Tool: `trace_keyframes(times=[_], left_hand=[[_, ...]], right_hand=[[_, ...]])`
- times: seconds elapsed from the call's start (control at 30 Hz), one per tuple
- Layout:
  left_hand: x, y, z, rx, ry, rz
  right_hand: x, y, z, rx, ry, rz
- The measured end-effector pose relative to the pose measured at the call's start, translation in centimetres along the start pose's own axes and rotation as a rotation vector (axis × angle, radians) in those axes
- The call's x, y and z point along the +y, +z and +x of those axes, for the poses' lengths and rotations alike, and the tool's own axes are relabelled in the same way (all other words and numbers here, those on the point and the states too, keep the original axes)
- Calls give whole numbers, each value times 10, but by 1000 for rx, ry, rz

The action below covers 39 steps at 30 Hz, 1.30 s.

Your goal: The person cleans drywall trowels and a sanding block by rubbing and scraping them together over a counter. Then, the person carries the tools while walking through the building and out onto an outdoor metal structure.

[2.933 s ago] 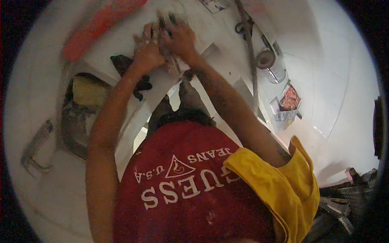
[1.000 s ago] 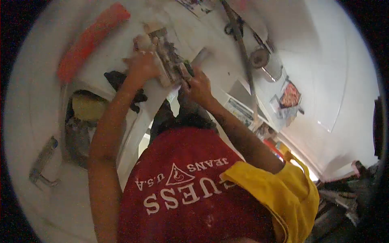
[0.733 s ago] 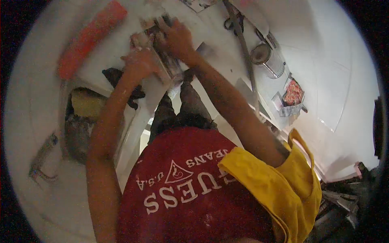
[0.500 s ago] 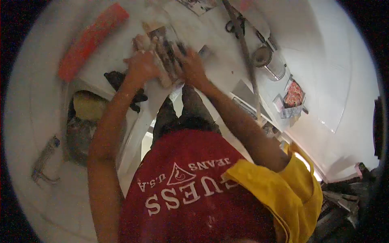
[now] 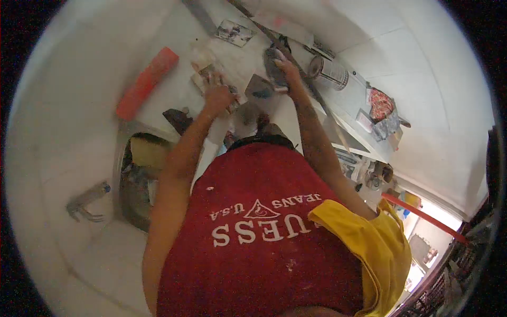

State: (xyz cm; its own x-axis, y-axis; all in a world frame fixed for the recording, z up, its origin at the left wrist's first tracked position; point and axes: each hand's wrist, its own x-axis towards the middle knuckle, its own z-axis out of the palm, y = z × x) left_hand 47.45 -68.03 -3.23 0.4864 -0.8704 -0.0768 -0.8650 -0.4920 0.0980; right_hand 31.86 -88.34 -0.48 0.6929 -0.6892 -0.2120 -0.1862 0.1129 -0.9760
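On the pale dusty worktop, my left hand (image 5: 219,96) lies with fingers spread over a narrow pale block (image 5: 199,82) with dark patches. Part of the block is hidden under the hand. Farther right, my right hand (image 5: 288,71) is closed around a dark oblong object (image 5: 273,67) with a pale edge; its kind is unclear. Between the hands sits a grey squarish piece (image 5: 257,87) with a dark mark. A long thin strip (image 5: 322,103) runs diagonally beside my right hand.
At the left are an orange-red bar (image 5: 148,82), a crumpled black item (image 5: 178,119), a basin (image 5: 120,182) and a tap (image 5: 87,202). A metal tin (image 5: 330,73) and a red speckled bundle (image 5: 381,105) stand right. A printed picture (image 5: 235,33) lies at the back.
Both hands were together over the block. My right hand has left it, moved right and taken hold of the dark oblong object. My left hand stays at the block; the view has shifted.
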Motion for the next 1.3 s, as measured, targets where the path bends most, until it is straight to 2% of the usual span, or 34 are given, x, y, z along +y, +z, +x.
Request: trace_keyframes(times=[0.03,0.1,0.13,0.23,0.3,0.37,0.43,0.5,0.6,0.67,0.73,0.83,0.87,0.9,0.93,1.0,1.03,1.07,1.13,1.2,1.23,1.27,1.3], left_hand=[[10,0,-4,-23,16,-20],[19,16,-4,108,-13,-46],[22,15,-3,133,-23,-57],[37,-8,-7,-52,1,-28],[41,-10,-4,-125,81,95],[49,7,-21,-120,129,46],[60,11,-34,-140,170,68],[63,10,-46,-190,173,172],[53,23,-43,-41,212,143],[51,21,-48,20,259,109],[52,-1,-50,59,279,49],[7,-23,-44,254,422,313],[-3,-43,-47,115,145,196],[-9,-84,-37,69,-47,121],[-14,-125,-27,35,-241,55],[-61,-121,4,248,-177,9],[-95,-95,22,260,-51,4],[-129,-69,39,268,76,0],[-150,8,62,369,239,29],[-127,51,72,311,123,85],[-115,60,74,9,-67,122],[-104,58,68,168,-7,147],[-93,51,56,328,52,172]], right_hand=[[-10,-7,-16,32,118,146],[-8,-23,-39,108,277,370],[15,-30,-39,123,283,420],[130,-48,-22,103,137,480],[85,-24,-39,35,306,810],[7,-6,-52,-151,314,928],[4,-4,-41,-128,-38,468],[9,-11,-31,-153,-49,396],[10,-27,4,-243,266,793],[4,-31,17,-263,334,920],[8,-43,25,-228,378,868],[15,-55,33,-199,444,793],[18,-48,34,-193,470,769],[3,-39,29,-114,464,836],[2,-36,25,-140,455,774],[3,-40,18,-190,436,647],[23,-34,23,-74,391,555],[13,-29,16,-130,390,543],[-23,-14,-6,-236,390,521],[40,-6,5,-180,51,118],[48,-1,3,-152,-11,-17],[54,5,1,-117,-70,-153],[38,18,-10,-83,-18,-225]])
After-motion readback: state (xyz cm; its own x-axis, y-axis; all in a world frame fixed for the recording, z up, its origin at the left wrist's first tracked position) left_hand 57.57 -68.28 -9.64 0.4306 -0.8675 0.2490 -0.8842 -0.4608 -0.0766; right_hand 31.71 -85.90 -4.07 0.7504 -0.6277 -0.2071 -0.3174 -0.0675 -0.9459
